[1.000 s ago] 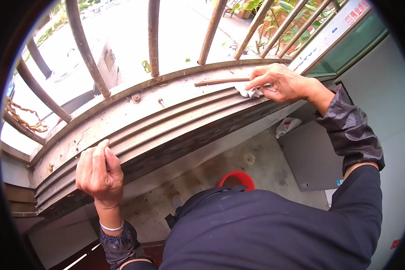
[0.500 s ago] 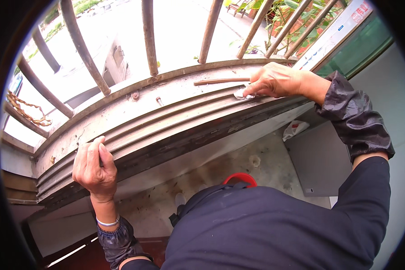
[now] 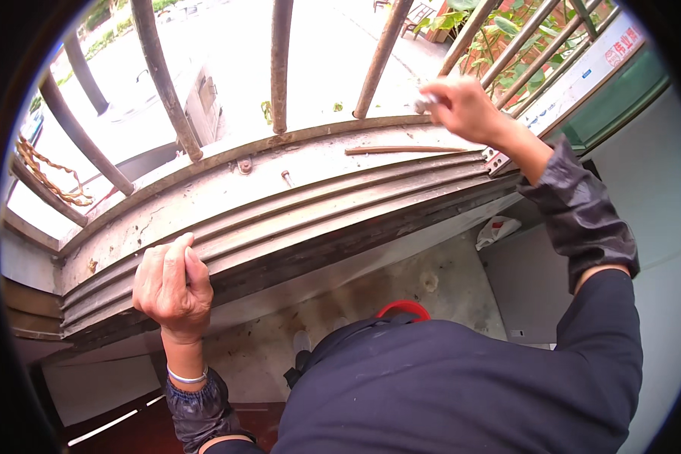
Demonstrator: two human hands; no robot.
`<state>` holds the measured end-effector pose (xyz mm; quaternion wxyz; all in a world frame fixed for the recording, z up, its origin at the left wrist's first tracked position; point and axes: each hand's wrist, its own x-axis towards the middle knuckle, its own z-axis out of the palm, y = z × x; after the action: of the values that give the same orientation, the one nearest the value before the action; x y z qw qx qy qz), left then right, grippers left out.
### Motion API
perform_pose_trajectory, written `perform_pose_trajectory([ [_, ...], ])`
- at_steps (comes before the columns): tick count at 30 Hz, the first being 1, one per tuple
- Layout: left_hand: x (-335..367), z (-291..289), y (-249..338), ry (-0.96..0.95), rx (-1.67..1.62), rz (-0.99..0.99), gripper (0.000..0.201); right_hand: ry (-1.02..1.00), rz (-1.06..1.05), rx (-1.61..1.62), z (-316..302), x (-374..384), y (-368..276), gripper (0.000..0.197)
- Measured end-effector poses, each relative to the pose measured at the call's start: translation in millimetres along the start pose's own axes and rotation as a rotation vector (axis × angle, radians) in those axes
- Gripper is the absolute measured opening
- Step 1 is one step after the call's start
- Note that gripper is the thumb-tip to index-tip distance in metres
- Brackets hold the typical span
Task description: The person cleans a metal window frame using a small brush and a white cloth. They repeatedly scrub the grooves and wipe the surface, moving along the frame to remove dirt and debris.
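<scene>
A grooved metal window track [image 3: 333, 193] runs along the sill. My left hand [image 3: 175, 291] rests at the left part of this track, its fingers curled closed; whatever they may hold is hidden. Raised above the sill at the right, close to the bars, my right hand [image 3: 465, 110] pinches a small crumpled whitish wad [image 3: 425, 102], slightly smeared by motion. Below that hand a thin brown strip [image 3: 405, 150] lies on the sill ledge. A bolt [image 3: 287, 178] stands up from the ledge between my hands.
Upright metal bars [image 3: 280, 68] line the outer edge of the sill. A green-glazed sliding window [image 3: 613, 98] stands at the right. Beneath the sill are a red bucket [image 3: 405, 306], a grey panel [image 3: 533, 280] and a white plastic bag [image 3: 498, 231]. Twisted rope [image 3: 53, 174] hangs at the far left.
My right hand has lifted off the track and moved up toward the bars with the wad. The view has shifted slightly; my left hand stays closed at the track.
</scene>
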<state>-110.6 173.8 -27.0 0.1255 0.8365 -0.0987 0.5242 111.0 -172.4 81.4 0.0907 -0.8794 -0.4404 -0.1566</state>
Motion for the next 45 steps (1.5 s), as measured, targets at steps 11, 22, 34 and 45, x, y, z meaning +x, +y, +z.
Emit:
perform_pose_trajectory([
  [11,-2,0,1,-0.025,-0.008,-0.002,0.011,-0.029,0.320,-0.089,6,16,-8,0.018],
  [22,114,40,80,-0.681,-0.575,0.112,0.012,0.547,0.410,0.337,31,-97,-13,0.014],
  [34,142,190,144,-0.894,-0.491,0.631,0.005,0.840,0.313,0.335,56,-104,-7,0.017],
  [45,154,199,152,-0.883,-0.349,0.982,0.007,0.828,0.269,0.349,48,-103,-11,0.020],
])
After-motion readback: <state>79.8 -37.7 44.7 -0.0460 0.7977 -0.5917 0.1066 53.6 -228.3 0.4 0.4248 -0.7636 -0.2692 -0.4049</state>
